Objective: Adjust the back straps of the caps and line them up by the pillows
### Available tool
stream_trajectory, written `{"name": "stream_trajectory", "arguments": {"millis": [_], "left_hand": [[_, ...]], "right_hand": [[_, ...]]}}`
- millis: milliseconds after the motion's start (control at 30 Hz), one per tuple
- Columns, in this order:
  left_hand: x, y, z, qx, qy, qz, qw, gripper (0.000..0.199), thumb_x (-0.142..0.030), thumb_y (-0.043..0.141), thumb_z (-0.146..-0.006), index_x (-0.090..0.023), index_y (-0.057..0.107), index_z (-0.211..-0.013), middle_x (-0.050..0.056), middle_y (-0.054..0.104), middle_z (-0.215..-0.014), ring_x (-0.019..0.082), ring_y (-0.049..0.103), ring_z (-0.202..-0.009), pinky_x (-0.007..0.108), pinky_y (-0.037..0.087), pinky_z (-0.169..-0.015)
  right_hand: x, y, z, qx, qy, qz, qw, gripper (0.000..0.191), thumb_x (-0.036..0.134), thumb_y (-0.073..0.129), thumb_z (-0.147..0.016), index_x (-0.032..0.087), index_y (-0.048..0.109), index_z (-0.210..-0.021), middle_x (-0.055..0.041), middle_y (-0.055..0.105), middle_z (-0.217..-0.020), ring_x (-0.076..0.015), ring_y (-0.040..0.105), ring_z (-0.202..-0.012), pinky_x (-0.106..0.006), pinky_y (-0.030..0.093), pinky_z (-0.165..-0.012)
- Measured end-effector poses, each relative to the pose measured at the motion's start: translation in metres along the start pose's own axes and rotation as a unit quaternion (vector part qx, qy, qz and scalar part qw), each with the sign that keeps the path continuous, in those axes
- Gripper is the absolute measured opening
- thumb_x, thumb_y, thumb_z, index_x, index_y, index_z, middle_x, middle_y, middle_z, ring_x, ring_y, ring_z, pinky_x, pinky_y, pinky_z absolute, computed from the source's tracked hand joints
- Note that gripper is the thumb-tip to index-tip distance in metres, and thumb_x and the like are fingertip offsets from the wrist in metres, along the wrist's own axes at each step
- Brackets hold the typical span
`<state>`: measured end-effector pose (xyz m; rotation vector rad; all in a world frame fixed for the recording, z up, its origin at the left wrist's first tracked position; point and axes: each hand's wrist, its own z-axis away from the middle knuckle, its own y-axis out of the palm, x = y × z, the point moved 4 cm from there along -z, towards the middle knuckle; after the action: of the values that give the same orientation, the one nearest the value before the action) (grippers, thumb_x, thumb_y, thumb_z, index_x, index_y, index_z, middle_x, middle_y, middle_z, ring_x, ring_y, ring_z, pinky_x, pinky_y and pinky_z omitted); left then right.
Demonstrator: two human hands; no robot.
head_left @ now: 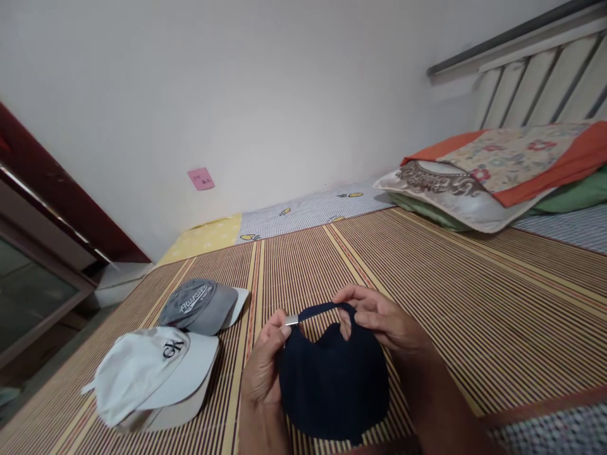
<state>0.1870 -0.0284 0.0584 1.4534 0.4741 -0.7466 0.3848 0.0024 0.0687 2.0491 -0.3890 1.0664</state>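
Note:
A dark navy baseball cap is held up between both hands, its back opening and strap facing upward. My left hand is closed on the left end of the strap, with the thumb and finger pinching beside a silver metal buckle. At the strap's right end, my right hand grips the cap's edge, and some of its fingers show through the opening. To the left lie a white cap with black letters, resting on a beige brim, and a grey cap with white lettering over another pale brim.
Under everything spreads a striped bamboo mat. Pillows are piled at the far right near a radiator. A white wall with a pink note stands behind, and a dark red door frame is at left.

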Motion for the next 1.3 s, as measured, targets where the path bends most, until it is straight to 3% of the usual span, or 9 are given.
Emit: {"name": "stream_trajectory", "arguments": {"millis": [333,500,667,767,833,900,1000,1133,1300], "left_hand": [[-0.002,0.003,0.0,-0.014,0.001,-0.01,1.0,0.034,-0.017,0.087,-0.071,-0.017,0.053,-0.075,-0.004,0.057,-0.068,0.007,0.053,-0.058,0.015,0.045,-0.059],[0.0,0.004,0.001,-0.019,0.002,-0.009,1.0,0.034,-0.016,0.087,-0.071,-0.017,0.054,-0.075,-0.005,0.056,-0.066,0.006,0.05,-0.055,0.016,0.044,-0.058],[0.0,0.007,0.002,-0.033,-0.002,-0.039,0.999,0.036,-0.022,0.089,-0.071,-0.017,0.053,-0.074,-0.007,0.051,-0.063,0.005,0.045,-0.054,0.015,0.037,-0.056],[-0.004,0.011,0.004,-0.058,0.039,-0.106,0.992,0.039,-0.028,0.091,-0.068,-0.017,0.054,-0.071,-0.008,0.049,-0.06,0.005,0.041,-0.053,0.015,0.035,-0.055],[-0.007,0.017,0.006,-0.065,0.062,-0.154,0.984,0.041,-0.032,0.092,-0.066,-0.017,0.055,-0.069,-0.007,0.049,-0.058,0.006,0.04,-0.052,0.016,0.034,-0.053],[-0.008,0.024,0.009,-0.066,0.072,-0.192,0.977,0.043,-0.036,0.093,-0.064,-0.017,0.055,-0.067,-0.007,0.049,-0.057,0.006,0.039,-0.052,0.016,0.033,-0.052],[-0.007,0.034,0.013,-0.055,0.066,-0.224,0.971,0.045,-0.04,0.093,-0.064,-0.018,0.054,-0.067,-0.006,0.051,-0.058,0.007,0.038,-0.053,0.017,0.033,-0.052],[0.0,0.037,0.014,-0.023,0.044,-0.246,0.968,0.043,-0.042,0.09,-0.069,-0.019,0.054,-0.071,-0.005,0.051,-0.06,0.008,0.038,-0.054,0.018,0.03,-0.052],[0.009,0.03,0.01,-0.012,0.039,-0.276,0.96,0.038,-0.04,0.086,-0.075,-0.019,0.055,-0.073,-0.005,0.05,-0.063,0.009,0.035,-0.056,0.02,0.027,-0.053]], "right_hand": [[-0.002,-0.003,0.0,-0.027,0.005,0.021,0.999,0.032,0.034,0.076,-0.089,0.019,0.068,-0.116,-0.0036,0.069,-0.094,-0.0124,0.065,-0.077,-0.024,0.05,-0.073],[-0.003,-0.003,0.0,-0.04,0.013,0.019,0.999,0.034,0.035,0.075,-0.09,0.018,0.067,-0.118,-0.0024,0.068,-0.089,-0.0125,0.063,-0.074,-0.024,0.049,-0.071],[0.001,-0.005,-0.003,-0.083,0.049,0.127,0.987,0.028,0.036,0.07,-0.094,0.019,0.067,-0.115,0.0003,0.068,-0.078,-0.0121,0.063,-0.067,-0.024,0.049,-0.066],[0.007,-0.011,-0.006,-0.154,0.047,0.238,0.958,0.032,0.045,0.067,-0.094,0.019,0.068,-0.114,-0.0028,0.071,-0.084,-0.0167,0.07,-0.078,-0.029,0.053,-0.072],[0.016,-0.012,-0.005,-0.22,0.016,0.335,0.916,0.031,0.045,0.066,-0.095,0.021,0.069,-0.113,-0.0057,0.073,-0.093,-0.0207,0.071,-0.089,-0.035,0.054,-0.08],[0.028,-0.004,-0.002,-0.249,-0.024,0.429,0.868,0.029,0.043,0.065,-0.095,0.023,0.071,-0.116,-0.0075,0.074,-0.102,-0.0236,0.07,-0.099,-0.04,0.053,-0.091],[0.044,0.019,0.004,-0.207,-0.059,0.501,0.838,0.026,0.039,0.068,-0.094,0.028,0.073,-0.117,-0.0067,0.075,-0.113,-0.0265,0.068,-0.109,-0.044,0.048,-0.101],[0.052,0.045,0.01,-0.119,-0.056,0.516,0.846,0.018,0.027,0.068,-0.092,0.028,0.074,-0.109,-0.0037,0.075,-0.112,-0.024,0.067,-0.107,-0.038,0.048,-0.097],[0.05,0.052,0.009,-0.049,-0.033,0.511,0.858,0.02,0.02,0.064,-0.093,0.026,0.075,-0.108,-0.0028,0.075,-0.102,-0.0208,0.067,-0.096,-0.033,0.047,-0.089]]}}
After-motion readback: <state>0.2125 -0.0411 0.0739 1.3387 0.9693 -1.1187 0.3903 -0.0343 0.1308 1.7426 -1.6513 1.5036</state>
